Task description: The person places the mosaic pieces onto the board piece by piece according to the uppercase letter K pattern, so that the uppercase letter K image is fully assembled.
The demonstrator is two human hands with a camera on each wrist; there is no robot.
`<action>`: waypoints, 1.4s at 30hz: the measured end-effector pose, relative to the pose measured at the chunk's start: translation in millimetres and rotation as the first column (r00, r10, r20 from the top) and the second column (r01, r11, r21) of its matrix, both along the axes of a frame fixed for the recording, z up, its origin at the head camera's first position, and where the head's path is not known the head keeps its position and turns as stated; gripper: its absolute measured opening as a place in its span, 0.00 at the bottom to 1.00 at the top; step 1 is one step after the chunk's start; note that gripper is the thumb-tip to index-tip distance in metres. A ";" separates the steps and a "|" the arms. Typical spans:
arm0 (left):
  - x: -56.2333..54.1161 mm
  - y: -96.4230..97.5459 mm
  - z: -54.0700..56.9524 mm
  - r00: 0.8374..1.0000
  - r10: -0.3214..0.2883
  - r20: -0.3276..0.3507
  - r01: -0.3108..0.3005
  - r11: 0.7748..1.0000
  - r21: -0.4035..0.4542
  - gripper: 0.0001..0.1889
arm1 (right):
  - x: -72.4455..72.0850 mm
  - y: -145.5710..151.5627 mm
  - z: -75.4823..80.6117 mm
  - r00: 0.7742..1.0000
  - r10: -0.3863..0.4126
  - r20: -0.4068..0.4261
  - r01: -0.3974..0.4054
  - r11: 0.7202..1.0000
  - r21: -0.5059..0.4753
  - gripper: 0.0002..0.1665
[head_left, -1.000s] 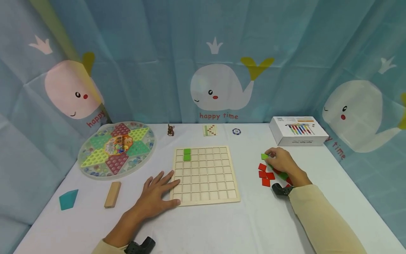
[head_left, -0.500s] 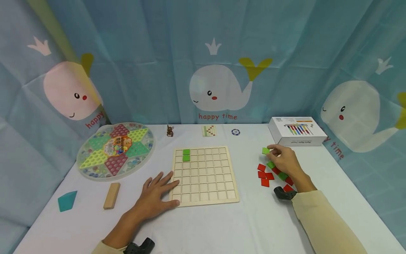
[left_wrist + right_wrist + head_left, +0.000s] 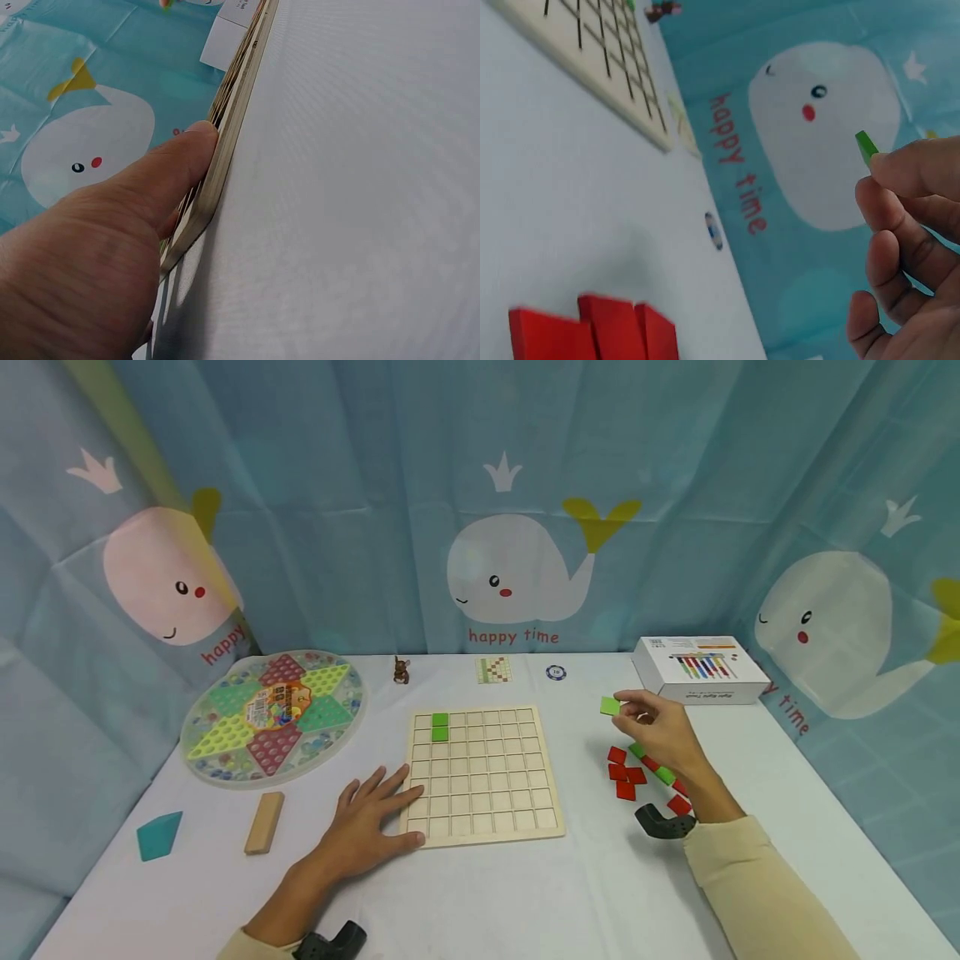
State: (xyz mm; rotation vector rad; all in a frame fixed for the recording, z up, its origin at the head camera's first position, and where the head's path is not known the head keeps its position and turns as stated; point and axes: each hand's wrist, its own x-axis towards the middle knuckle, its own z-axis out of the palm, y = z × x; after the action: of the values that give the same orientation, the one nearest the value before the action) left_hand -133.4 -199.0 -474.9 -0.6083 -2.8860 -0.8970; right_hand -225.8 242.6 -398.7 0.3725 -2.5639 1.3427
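Between the thumb and a finger of my right hand (image 3: pixel 660 731) is a small green square tile (image 3: pixel 610 706), held above the table; the right wrist view shows the same green tile (image 3: pixel 866 147) nearly edge-on. My left hand (image 3: pixel 372 822) lies spread, its fingertips and thumb touching the left edge of a wooden grid board (image 3: pixel 483 777). In the left wrist view the thumb (image 3: pixel 199 139) presses on the board's edge. Two green tiles (image 3: pixel 440 727) sit in the board's upper left part, one below the other. Under the right hand lie several red tiles (image 3: pixel 626 791) and a slanting row of red and green tiles (image 3: pixel 664 775).
A round Chinese checkers board (image 3: pixel 277 714) lies at the left, with a wooden block (image 3: pixel 264 823) and a teal block (image 3: pixel 159 836) in front of it. Along the back are a small figurine (image 3: pixel 401 670), a pattern card (image 3: pixel 493 670), a poker chip (image 3: pixel 556 672) and a white box (image 3: pixel 699 670).
My right hand has picked the green tile up from the end of the row and moved it up and slightly left. The left hand stays on the board.
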 end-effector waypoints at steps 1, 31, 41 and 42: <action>-0.1 0.1 -0.1 1.000 0.000 -0.001 0.000 1.000 -0.002 0.37 | 0.9 -2.5 2.1 1.000 0.005 -0.008 -0.005 1.000 -0.004 0.18; 0.4 -0.2 2.9 1.000 0.008 -0.011 -0.009 1.000 -0.011 0.37 | 30.7 -117.0 53.0 0.968 0.229 -0.101 -0.238 0.967 -0.089 0.16; 0.6 0.3 1.4 1.000 0.006 -0.007 -0.006 1.000 -0.010 0.37 | 16.1 -147.4 30.0 0.955 0.297 -0.022 -0.297 0.943 -0.152 0.16; 0.6 0.5 1.1 1.000 0.006 -0.008 -0.007 1.000 -0.011 0.37 | 11.9 -149.6 23.9 0.953 0.302 -0.013 -0.301 0.940 -0.159 0.17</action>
State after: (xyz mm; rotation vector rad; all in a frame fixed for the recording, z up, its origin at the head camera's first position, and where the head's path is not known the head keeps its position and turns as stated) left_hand -132.8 -198.5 -473.9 -0.6016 -2.8863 -0.8768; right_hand -213.8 93.0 -374.9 0.7546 -2.4581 1.6430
